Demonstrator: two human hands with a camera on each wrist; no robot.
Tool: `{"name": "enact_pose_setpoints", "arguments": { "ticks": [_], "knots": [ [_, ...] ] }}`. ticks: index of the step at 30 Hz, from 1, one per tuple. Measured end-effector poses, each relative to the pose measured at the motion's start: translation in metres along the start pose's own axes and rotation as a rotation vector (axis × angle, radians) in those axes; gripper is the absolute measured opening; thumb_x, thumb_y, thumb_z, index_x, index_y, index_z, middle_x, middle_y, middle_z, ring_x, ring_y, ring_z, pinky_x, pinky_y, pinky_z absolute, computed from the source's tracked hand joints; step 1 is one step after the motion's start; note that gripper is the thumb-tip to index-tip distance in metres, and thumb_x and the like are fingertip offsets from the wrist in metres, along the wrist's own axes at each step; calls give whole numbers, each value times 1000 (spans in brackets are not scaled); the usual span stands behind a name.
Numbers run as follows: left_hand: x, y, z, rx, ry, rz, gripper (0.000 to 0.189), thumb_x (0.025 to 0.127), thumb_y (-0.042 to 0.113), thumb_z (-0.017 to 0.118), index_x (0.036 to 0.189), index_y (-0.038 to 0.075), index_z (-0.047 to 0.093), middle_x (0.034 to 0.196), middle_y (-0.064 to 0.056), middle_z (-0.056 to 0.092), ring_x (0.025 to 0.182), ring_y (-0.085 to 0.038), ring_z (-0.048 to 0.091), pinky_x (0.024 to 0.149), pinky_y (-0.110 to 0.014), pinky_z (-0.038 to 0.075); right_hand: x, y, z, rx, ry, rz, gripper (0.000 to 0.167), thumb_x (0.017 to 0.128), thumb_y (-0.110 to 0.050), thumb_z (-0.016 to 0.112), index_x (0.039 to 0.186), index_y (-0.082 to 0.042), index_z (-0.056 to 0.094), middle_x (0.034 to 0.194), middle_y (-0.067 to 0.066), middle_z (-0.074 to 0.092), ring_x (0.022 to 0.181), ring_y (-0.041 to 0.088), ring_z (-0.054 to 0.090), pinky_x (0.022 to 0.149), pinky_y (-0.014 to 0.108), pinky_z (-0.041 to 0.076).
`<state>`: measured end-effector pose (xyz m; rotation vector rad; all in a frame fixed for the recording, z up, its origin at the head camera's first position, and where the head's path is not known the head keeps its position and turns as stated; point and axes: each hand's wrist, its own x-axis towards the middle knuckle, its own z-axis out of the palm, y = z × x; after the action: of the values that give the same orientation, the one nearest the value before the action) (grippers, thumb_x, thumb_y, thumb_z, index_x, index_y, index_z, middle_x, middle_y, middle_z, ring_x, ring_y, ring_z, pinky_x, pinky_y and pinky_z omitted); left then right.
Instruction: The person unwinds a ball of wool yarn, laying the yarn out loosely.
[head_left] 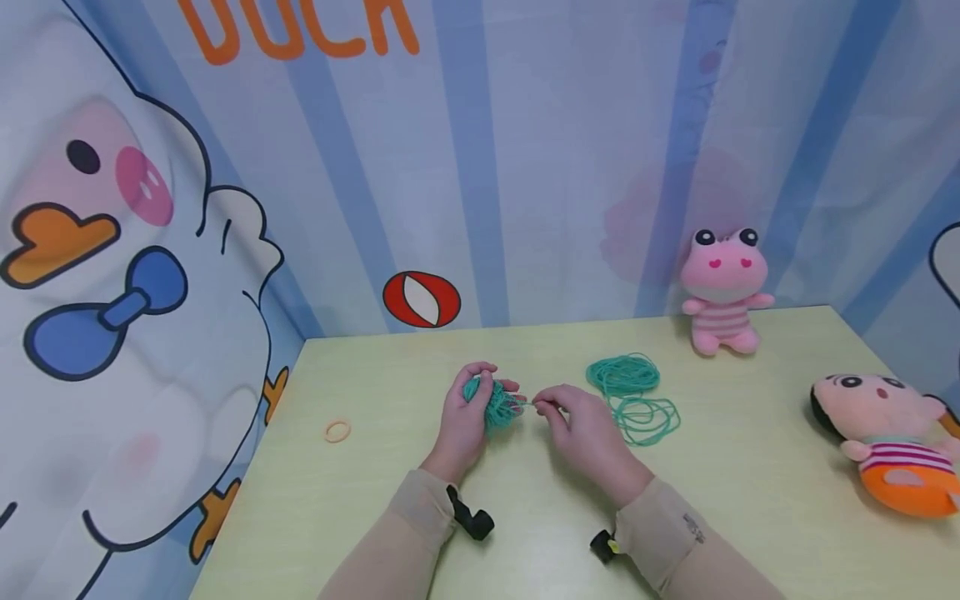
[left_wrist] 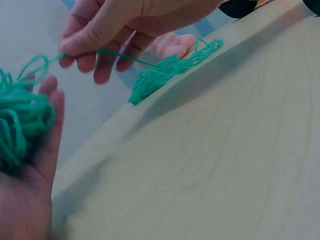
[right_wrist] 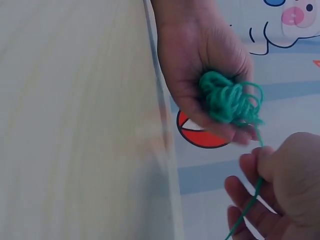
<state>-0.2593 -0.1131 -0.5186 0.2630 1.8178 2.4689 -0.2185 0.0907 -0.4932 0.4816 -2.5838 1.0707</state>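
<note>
A tangled bundle of green yarn [head_left: 497,410] lies in my left hand [head_left: 459,429], whose thumb and fingers are curled round it. Just right of it, my right hand [head_left: 592,433] pinches a single green strand [right_wrist: 258,187] between thumb and fingertips. That strand runs from the bundle through the right fingers, as the right wrist view shows. In the left wrist view it continues towards a loose pile of the same yarn [left_wrist: 160,75] on the table. From the head, this pile shows as a dense coil [head_left: 624,375] with wider loops in front, just beyond the right hand.
A small pale orange ring [head_left: 337,441] lies on the table [head_left: 390,375] at the left. A pink frog plush [head_left: 723,287] sits at the back right; a doll in a striped top [head_left: 896,450] lies at the right edge. A printed cloth [head_left: 555,167] hangs behind.
</note>
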Motion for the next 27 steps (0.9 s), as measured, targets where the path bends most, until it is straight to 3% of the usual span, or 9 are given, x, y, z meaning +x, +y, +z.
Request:
{"name": "enact_pose_setpoints", "arguments": {
  "ticks": [5, 8, 12, 17, 20, 23, 27],
  "knots": [
    [-1, 1, 0, 81, 42, -69, 44, 113, 32, 63, 145, 4, 52, 92, 1, 69, 73, -14, 64, 67, -25, 60, 1, 0, -6, 25, 77, -7, 11, 108, -12, 69, 113, -10, 78, 104, 4, 80, 96, 21, 76, 88, 46, 64],
    [-2, 2, 0, 123, 46, -61, 46, 107, 22, 74, 145, 4, 53, 92, 3, 67, 73, -14, 60, 68, -24, 57, 1, 3, -10, 36, 93, 10, 11, 109, -11, 68, 115, -10, 77, 105, 4, 80, 95, 20, 76, 86, 44, 63],
    [-3, 3, 1, 123, 20, -31, 44, 99, 9, 80, 137, 7, 57, 98, 1, 72, 80, -15, 67, 76, -25, 61, 1, 8, -16, 45, 123, 18, 12, 108, -8, 68, 115, -8, 78, 105, 6, 80, 94, 21, 75, 84, 43, 62],
    [-2, 2, 0, 118, 15, -14, 36, 100, 4, 73, 133, -2, 59, 105, -1, 71, 87, -16, 70, 82, -25, 63, -1, 18, -26, 50, 196, 22, 11, 107, -3, 68, 113, -5, 77, 103, 7, 81, 92, 23, 73, 83, 42, 62],
    [-1, 1, -1, 106, 20, -1, 30, 102, 2, 66, 131, -7, 61, 111, -1, 71, 86, -15, 67, 78, -25, 61, -3, 26, -32, 46, 233, 33, 10, 106, -3, 70, 113, -4, 76, 102, 8, 81, 91, 23, 74, 81, 36, 62],
    [-1, 0, -1, 68, 30, 6, 23, 103, 0, 59, 125, -5, 66, 115, -1, 76, 85, -14, 66, 74, -23, 59, -5, 32, -39, 43, 257, 50, 10, 106, -3, 70, 113, -5, 76, 101, 9, 81, 89, 23, 74, 77, 30, 60],
    [-1, 1, 1, 14, 62, 1, 19, 106, 2, 54, 120, -2, 66, 108, -4, 77, 82, -14, 67, 71, -24, 59, -9, 38, -49, 44, 282, 74, 10, 106, -3, 69, 113, -4, 77, 101, 9, 81, 89, 24, 72, 77, 30, 58]
  ]
}}
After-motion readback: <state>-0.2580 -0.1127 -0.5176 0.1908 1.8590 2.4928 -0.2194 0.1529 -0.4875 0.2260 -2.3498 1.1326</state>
